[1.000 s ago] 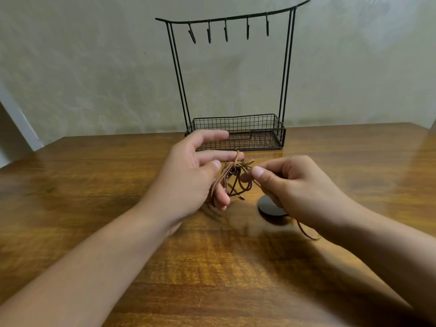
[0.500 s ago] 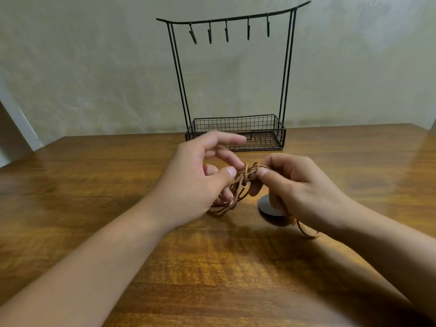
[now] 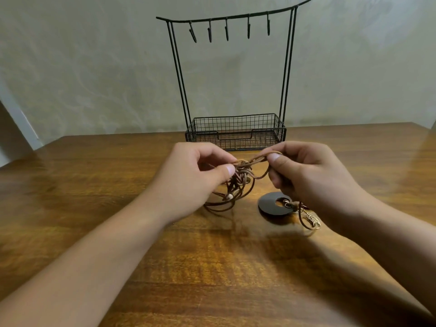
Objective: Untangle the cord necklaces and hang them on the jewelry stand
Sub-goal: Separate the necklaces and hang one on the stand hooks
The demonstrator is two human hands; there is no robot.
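Cord necklaces [image 3: 240, 182] tangled between both grips, left hand [image 3: 188, 182] pinching knot, right hand [image 3: 306, 175] pinching loop, above table [image 3: 212, 267].

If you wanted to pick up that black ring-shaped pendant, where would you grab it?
Probably at the left outer rim of the black pendant, pinched from above. It lies flat on the table, so only its edge offers purchase. Its right side is crowded by the cord through its hole and the right hand above.
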